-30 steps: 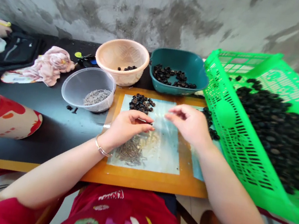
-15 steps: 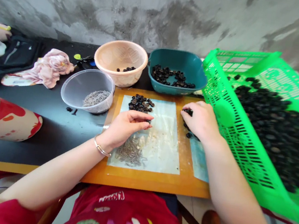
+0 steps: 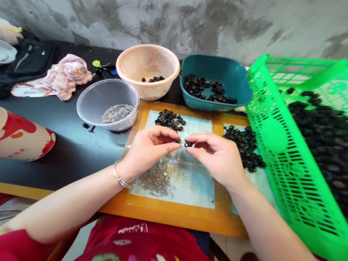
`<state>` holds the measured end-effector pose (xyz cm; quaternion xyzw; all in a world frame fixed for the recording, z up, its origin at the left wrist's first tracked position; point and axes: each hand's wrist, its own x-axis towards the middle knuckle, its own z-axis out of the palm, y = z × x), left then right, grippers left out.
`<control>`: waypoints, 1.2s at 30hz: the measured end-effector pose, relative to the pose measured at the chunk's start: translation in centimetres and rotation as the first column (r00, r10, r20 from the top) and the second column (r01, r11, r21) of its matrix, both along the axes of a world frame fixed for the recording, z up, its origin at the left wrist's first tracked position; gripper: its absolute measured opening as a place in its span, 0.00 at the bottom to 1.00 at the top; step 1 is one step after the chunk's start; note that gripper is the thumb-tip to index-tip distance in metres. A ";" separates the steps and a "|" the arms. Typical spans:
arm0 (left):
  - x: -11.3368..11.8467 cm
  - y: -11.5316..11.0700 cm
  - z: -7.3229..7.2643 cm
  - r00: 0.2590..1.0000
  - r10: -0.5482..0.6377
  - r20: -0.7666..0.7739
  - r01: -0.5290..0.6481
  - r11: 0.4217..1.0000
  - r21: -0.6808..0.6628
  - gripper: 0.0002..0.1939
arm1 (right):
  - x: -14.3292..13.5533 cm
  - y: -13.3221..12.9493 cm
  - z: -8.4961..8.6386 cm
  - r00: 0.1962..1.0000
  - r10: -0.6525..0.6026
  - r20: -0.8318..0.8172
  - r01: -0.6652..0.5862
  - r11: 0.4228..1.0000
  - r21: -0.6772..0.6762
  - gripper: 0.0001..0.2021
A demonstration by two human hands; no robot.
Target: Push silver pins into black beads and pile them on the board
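Observation:
My left hand point(image 3: 153, 145) pinches a small dark round piece point(image 3: 177, 141) between thumb and fingertips. Facing it, a small gap away, my right hand point(image 3: 214, 155) pinches a black ring-like plastic part point(image 3: 188, 144). Both are held over a pale sheet on the orange-framed board point(image 3: 176, 214). On that sheet a pile of metal screws or pins point(image 3: 155, 178) lies below my left hand, and a heap of small black discs with holes point(image 3: 171, 120) lies beyond it. A pile of black ring-like parts point(image 3: 244, 147) lies right of my right hand.
A large green crate point(image 3: 275, 165) full of black parts stands at right. Behind the board are a teal basin point(image 3: 213, 106) and a peach basket point(image 3: 144, 87), each with black pieces. A clear bowl point(image 3: 91, 103) of metal pins, a pink cloth point(image 3: 69, 75) and a patterned cylinder point(image 3: 25, 139) sit left.
My right hand has moved left from the pile of black ring-like parts to just beside my left hand, bringing one part with it. My left hand keeps its pinch. The view has shifted slightly.

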<state>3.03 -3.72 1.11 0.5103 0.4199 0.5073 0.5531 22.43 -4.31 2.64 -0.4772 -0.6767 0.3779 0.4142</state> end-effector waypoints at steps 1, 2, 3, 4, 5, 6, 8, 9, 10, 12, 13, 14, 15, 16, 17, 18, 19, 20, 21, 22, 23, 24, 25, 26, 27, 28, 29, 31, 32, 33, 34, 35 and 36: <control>0.0 -0.1 0.0 1.000 0.007 -0.004 -0.007 1.000 0.019 0.12 | -0.1 -0.1 0.1 1.000 0.006 -0.013 -0.006 1.000 0.011 0.09; 0.0 -0.2 0.1 1.000 0.012 -0.012 -0.012 0.999 0.033 0.12 | -0.2 -0.3 0.2 1.000 0.007 -0.025 -0.007 1.000 0.015 0.09; 0.0 -0.2 0.2 1.000 0.016 -0.021 -0.015 0.999 0.044 0.11 | -0.3 -0.4 0.2 0.999 0.004 -0.035 -0.003 1.000 0.014 0.10; 0.0 -0.3 0.3 0.999 0.018 -0.030 -0.016 0.999 0.051 0.11 | -0.3 -0.4 0.2 0.999 -0.006 -0.042 0.006 1.000 0.010 0.10; 0.0 -0.4 0.4 0.999 0.019 -0.038 -0.017 0.998 0.054 0.11 | -0.4 -0.5 0.2 0.999 -0.017 -0.044 0.018 1.000 0.007 0.10; 0.0 -0.4 0.5 0.999 0.017 -0.043 -0.015 0.999 0.053 0.11 | -0.4 -0.6 0.1 0.999 -0.029 -0.041 0.030 1.000 0.010 0.11; 0.0 -0.5 0.6 0.999 0.010 -0.039 -0.008 0.999 0.041 0.11 | -0.4 -0.7 0.0 0.999 -0.042 -0.029 0.044 0.998 0.043 0.10; 0.0 -0.5 0.7 1.000 0.004 -0.028 -0.003 0.999 0.037 0.11 | -0.4 -0.8 0.0 0.999 -0.041 -0.019 0.042 0.997 0.068 0.10; 0.0 -0.5 0.7 1.000 -0.002 -0.014 0.002 0.999 0.034 0.10 | -0.4 -0.8 0.0 0.999 -0.036 -0.008 0.037 0.995 0.095 0.09; 0.0 -0.5 0.7 1.000 -0.012 0.009 0.012 0.999 0.037 0.10 | -0.5 -1.0 0.1 0.999 -0.029 0.027 0.025 0.989 0.149 0.08; 0.0 -0.6 0.7 1.000 -0.015 0.012 0.014 0.999 0.042 0.10 | -0.5 -1.0 0.3 0.998 -0.030 0.049 0.021 0.985 0.173 0.08; 0.0 -0.6 0.7 1.000 -0.015 0.008 0.015 0.999 0.049 0.09 | -0.6 -1.1 0.4 0.997 -0.033 0.073 0.018 0.980 0.197 0.07; 0.0 -0.6 0.7 1.000 -0.015 -0.003 0.016 0.998 0.056 0.09 | -0.6 -1.2 0.5 0.995 -0.038 0.095 0.016 0.975 0.220 0.07; 0.0 -0.6 0.7 1.000 -0.015 -0.016 0.016 0.998 0.064 0.09 | -0.6 -1.2 0.6 0.992 -0.043 0.115 0.014 0.970 0.243 0.08; 0.0 -0.6 0.7 0.999 -0.014 -0.030 0.016 0.997 0.070 0.09 | -0.7 -1.3 0.7 0.990 -0.045 0.130 0.009 0.964 0.265 0.08; 0.0 -0.6 0.7 0.999 -0.014 -0.043 0.017 0.997 0.075 0.09 | -0.7 -1.3 0.8 0.989 -0.047 0.141 0.004 0.958 0.287 0.08; -0.1 -0.6 0.7 0.999 -0.013 -0.051 0.017 0.997 0.079 0.09 | -0.7 -1.4 0.8 0.988 -0.047 0.150 -0.001 0.952 0.305 0.08; -0.1 -0.6 0.7 0.998 -0.014 -0.054 0.018 0.996 0.082 0.09 | -0.7 -1.4 0.9 0.987 -0.046 0.157 -0.007 0.947 0.322 0.08; -0.1 -0.6 0.7 0.998 -0.016 -0.054 0.020 0.996 0.082 0.09 | -0.7 -1.4 0.9 0.986 -0.043 0.162 -0.013 0.942 0.336 0.08; -0.1 -0.6 0.7 0.999 -0.018 -0.051 0.022 0.996 0.083 0.09 | -0.7 -1.4 0.9 0.985 -0.042 0.166 -0.019 0.938 0.347 0.08; -0.1 -0.5 0.7 0.999 -0.021 -0.048 0.025 0.996 0.084 0.09 | -0.7 -1.4 0.9 0.985 -0.040 0.169 -0.024 0.933 0.359 0.08; -0.1 -0.5 0.7 0.999 -0.023 -0.044 0.027 0.996 0.086 0.09 | -0.7 -1.4 0.9 0.985 -0.037 0.170 -0.029 0.928 0.370 0.08; 0.0 -0.5 0.7 0.999 -0.023 -0.040 0.026 0.996 0.087 0.09 | -0.7 -1.4 0.9 0.985 -0.034 0.168 -0.034 0.923 0.382 0.08; 0.0 -0.5 0.7 0.999 -0.020 -0.035 0.023 0.996 0.090 0.09 | -0.7 -1.4 0.9 0.986 -0.030 0.165 -0.037 0.919 0.393 0.08; 0.0 -0.5 0.8 0.999 -0.017 -0.030 0.019 0.995 0.094 0.09 | -0.6 -1.4 0.9 0.986 -0.028 0.162 -0.040 0.915 0.402 0.09; 0.0 -0.5 0.8 1.000 -0.013 -0.024 0.016 0.995 0.096 0.09 | -0.6 -1.4 0.9 0.987 -0.028 0.160 -0.040 0.912 0.408 0.09; 0.0 -0.5 0.8 1.000 -0.011 -0.021 0.013 0.995 0.096 0.09 | -0.6 -1.4 0.9 0.986 -0.030 0.163 -0.040 0.912 0.409 0.09; 0.0 -0.6 0.8 1.000 -0.010 -0.020 0.012 0.996 0.092 0.09 | -0.5 -1.4 1.0 0.984 -0.038 0.175 -0.036 0.915 0.401 0.09; 0.0 -0.6 0.8 1.000 -0.011 -0.023 0.013 0.996 0.089 0.09 | -0.5 -1.4 1.0 0.983 -0.042 0.181 -0.034 0.917 0.397 0.09; 0.0 -0.6 0.9 1.000 -0.013 -0.029 0.016 0.996 0.085 0.09 | -0.5 -1.4 1.0 0.982 -0.043 0.186 -0.034 0.919 0.394 0.09; 0.0 -0.6 0.9 0.999 -0.016 -0.034 0.019 0.996 0.082 0.09 | -0.5 -1.4 1.0 0.981 -0.042 0.187 -0.036 0.919 0.393 0.09; 0.0 -0.6 0.9 0.999 -0.020 -0.038 0.023 0.996 0.081 0.09 | -0.5 -1.4 1.0 0.982 -0.039 0.186 -0.038 0.917 0.396 0.09; 0.0 -0.6 0.9 0.999 -0.023 -0.042 0.027 0.996 0.080 0.09 | -0.5 -1.4 1.0 0.982 -0.035 0.183 -0.042 0.915 0.401 0.09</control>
